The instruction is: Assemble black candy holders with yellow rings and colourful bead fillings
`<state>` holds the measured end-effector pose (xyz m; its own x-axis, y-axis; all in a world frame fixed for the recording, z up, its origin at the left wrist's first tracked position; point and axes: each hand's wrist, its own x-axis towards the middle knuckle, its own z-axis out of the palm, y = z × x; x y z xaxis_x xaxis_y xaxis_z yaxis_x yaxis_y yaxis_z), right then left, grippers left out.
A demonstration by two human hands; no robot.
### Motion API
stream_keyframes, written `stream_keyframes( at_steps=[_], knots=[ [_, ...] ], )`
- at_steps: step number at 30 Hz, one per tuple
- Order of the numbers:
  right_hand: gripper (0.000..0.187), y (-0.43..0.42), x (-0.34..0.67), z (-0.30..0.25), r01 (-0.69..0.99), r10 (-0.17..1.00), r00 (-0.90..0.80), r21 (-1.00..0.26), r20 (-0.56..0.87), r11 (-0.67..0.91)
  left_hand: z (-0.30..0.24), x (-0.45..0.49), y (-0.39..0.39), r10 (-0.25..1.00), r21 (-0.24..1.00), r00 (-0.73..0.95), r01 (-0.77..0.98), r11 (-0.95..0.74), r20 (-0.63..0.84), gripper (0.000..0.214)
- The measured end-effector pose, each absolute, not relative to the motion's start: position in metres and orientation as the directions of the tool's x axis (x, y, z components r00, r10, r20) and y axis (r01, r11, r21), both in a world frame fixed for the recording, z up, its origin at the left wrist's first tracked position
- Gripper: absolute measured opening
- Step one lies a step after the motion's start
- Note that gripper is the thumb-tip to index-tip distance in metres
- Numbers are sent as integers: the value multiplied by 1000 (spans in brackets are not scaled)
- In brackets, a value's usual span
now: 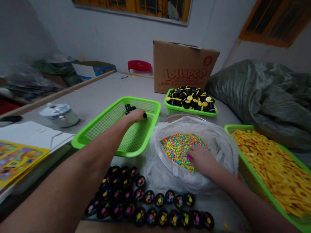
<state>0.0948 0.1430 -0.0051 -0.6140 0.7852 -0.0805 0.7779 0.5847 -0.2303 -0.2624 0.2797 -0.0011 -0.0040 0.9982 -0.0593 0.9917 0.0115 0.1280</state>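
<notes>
Fingers (140, 115) of the left hand (133, 117) curled narrow around a small black piece (128, 108), just above the floor of a green mesh basket (100, 120). Fingers (194, 151) of the right hand (201, 159) spread wide and pressed into multicoloured candy beads (175, 149), with any grip on the beads impossible to tell. The beads heaped inside a clear plastic bag (170, 176) lining a round tub (183, 117), only a strip of the tub's rim showing on the far side.

Just beyond the tub, a smaller green basket (168, 103) piled with black pieces with yellow tops (191, 98). Along the right edge of the worktop (97, 94), a long green basket (239, 127) packed with yellow rings (272, 171). Toward the near edge, rows of round black pieces (141, 197) topped with coloured beads, just in front of the bag. Farther out, a cardboard Lollipop box (182, 66) at the far edge, a white-lidded tub (59, 115) near the left edge, printed sheets (19, 161) at the left, and a grey-green sack (255, 94) at the right.
</notes>
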Motion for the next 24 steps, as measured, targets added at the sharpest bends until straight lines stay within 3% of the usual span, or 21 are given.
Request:
stream_keyframes(
  at_steps=[3, 5, 8, 10, 17, 21, 24],
  knots=[
    [17, 145, 75, -18, 702, 781, -622, -481, -53, 526, 16, -265, 256, 999, 224, -16, 974, 22, -28, 40],
    [16, 147, 66, -27, 667, 786, -616, -569, -59, 481, 29, -262, 234, 1000, 452, -24, 892, 19, 6, 45],
    [20, 150, 62, -35, 586, 797, -601, -711, -59, 389, 49, -248, 194, 998, 868, -21, 495, -41, 59, 48],
    [23, 151, 65, -36, 523, 805, -591, -782, -47, 339, 60, -229, 169, 997, 943, 13, 324, -78, 78, 49],
    [21, 142, 98, -20, 381, 852, -523, -889, 20, 255, 39, -132, 123, 967, 878, 214, 424, -223, 142, 31],
    [20, 134, 118, -14, 420, 892, -446, -862, 76, 283, 13, -84, 120, 880, 683, 439, 588, -433, 179, 27],
    [19, 127, 129, -10, 500, 901, -414, -795, 129, 343, 3, -64, 120, 852, 561, 501, 665, -493, 155, 25]
  ],
)
